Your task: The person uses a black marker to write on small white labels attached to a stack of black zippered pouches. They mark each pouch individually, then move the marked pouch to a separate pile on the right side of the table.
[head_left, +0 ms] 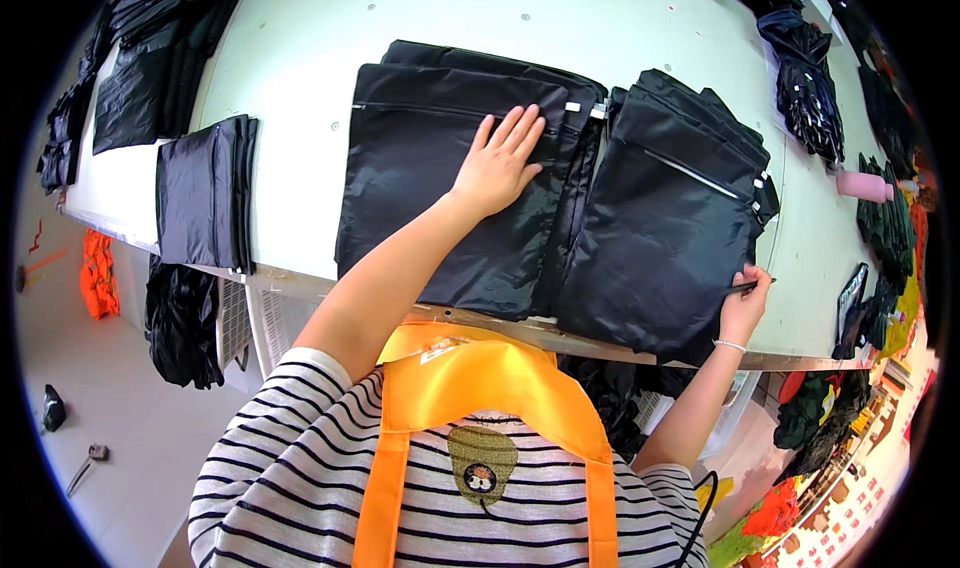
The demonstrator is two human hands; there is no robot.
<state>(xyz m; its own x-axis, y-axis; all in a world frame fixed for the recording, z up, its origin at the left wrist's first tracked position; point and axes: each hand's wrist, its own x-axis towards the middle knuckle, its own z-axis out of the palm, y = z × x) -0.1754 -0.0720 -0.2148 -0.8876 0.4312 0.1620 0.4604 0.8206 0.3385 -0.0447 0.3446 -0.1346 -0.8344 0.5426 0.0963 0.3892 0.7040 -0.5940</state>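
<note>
My left hand lies flat with its fingers spread on the left stack of shiny black fabric pieces. A seam or zip line runs across the top piece, and small white tags stick out near its upper right corner. Beside it on the right is a second stack of black fabric pieces, its top piece crossed by a slanting pale zip line. My right hand is closed at this stack's lower right edge. Between its fingers is a thin dark tool, too small to name.
The pale table has its near edge against my body. More folded black fabric lies at the left, with taller piles behind. Dark bundles and a pink spool line the right side. Black cloth hangs below the table.
</note>
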